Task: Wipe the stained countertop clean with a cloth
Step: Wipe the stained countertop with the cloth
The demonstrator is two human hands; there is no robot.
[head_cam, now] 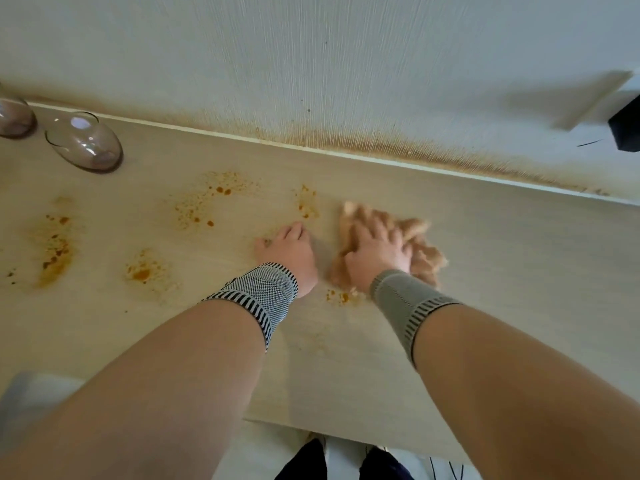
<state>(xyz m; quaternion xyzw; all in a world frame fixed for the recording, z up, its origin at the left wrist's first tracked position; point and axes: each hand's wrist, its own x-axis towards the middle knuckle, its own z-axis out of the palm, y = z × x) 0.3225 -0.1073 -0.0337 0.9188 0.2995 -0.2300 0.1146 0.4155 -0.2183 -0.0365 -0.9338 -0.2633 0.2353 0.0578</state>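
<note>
A pale beige countertop (485,271) carries several orange-brown stain patches (204,202), mostly on its left half, with one small patch (341,296) near my wrists. My right hand (375,249) lies flat with spread fingers on a crumpled tan cloth (424,254), pressing it to the counter; the cloth is blurred. Just to its left, my left hand (289,251) rests on the bare counter with fingers curled under and nothing visible in it. Both wrists wear knitted bands.
Two clear glasses (85,142) (14,116) stand at the back left by the wall. The white wall (346,64) has a brown stained strip along the counter's back edge. A dark object (627,128) juts in at the right. The counter's front edge runs below my forearms.
</note>
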